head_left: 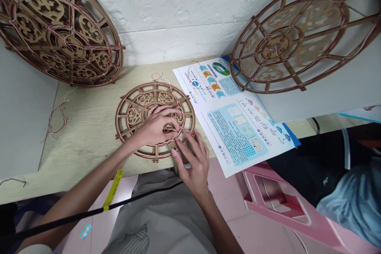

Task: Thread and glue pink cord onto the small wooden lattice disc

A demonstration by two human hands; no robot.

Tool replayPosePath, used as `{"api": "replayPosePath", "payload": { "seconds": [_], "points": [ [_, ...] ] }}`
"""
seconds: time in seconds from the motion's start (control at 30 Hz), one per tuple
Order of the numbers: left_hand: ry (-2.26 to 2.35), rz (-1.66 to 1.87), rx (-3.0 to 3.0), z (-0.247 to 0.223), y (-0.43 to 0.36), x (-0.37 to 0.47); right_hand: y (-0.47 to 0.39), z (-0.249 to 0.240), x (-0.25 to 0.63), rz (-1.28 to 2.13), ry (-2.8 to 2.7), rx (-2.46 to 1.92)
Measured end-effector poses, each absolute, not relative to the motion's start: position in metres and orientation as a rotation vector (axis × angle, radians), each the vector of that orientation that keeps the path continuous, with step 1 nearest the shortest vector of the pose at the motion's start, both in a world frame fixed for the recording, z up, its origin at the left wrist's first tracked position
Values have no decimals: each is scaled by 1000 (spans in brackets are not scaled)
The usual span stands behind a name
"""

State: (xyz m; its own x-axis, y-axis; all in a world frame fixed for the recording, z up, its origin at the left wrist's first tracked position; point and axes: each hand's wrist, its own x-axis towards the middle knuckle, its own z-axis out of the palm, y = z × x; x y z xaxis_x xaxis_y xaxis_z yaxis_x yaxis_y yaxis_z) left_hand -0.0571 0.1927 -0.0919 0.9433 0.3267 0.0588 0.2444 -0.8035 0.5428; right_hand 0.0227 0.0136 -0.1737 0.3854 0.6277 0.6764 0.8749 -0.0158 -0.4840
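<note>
A round brown openwork frame (155, 152) lies flat on the pale wooden table, with thin red and white wires along its rings. My left hand (159, 125) rests over the frame's middle, its thumb and index fingertips pinched together at the wire near the lower right of the inner ring. My right hand (193, 158) comes in from the lower right, fingers spread, with its index fingertip beside the left fingertips and its thumb apart. A loose wire (171, 87) loops over the frame's top and runs down its right side.
Similar wired round frames stand upright at the left (71, 43) and right (276, 45). A printed sheet (238, 127) lies right of the work, with loose wires (58, 121) at the left. A black cord (143, 197) crosses my lap. Someone sits at the right by a pink stool (276, 202).
</note>
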Motion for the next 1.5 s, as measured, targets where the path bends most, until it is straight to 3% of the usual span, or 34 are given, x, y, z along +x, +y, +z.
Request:
{"api": "replayPosePath", "payload": {
  "seconds": [0.7, 1.13, 1.5],
  "points": [
    [354, 218, 2536, -93, 193, -59, 1, -167, 1, 275, -950, -1669],
    [313, 202, 2550, -93, 194, -62, 3, -165, -1, 224, -993, -1719],
    [317, 196, 2536, -95, 194, -63, -3, -165, 7, -204, -1460, -1960]
  ]
}}
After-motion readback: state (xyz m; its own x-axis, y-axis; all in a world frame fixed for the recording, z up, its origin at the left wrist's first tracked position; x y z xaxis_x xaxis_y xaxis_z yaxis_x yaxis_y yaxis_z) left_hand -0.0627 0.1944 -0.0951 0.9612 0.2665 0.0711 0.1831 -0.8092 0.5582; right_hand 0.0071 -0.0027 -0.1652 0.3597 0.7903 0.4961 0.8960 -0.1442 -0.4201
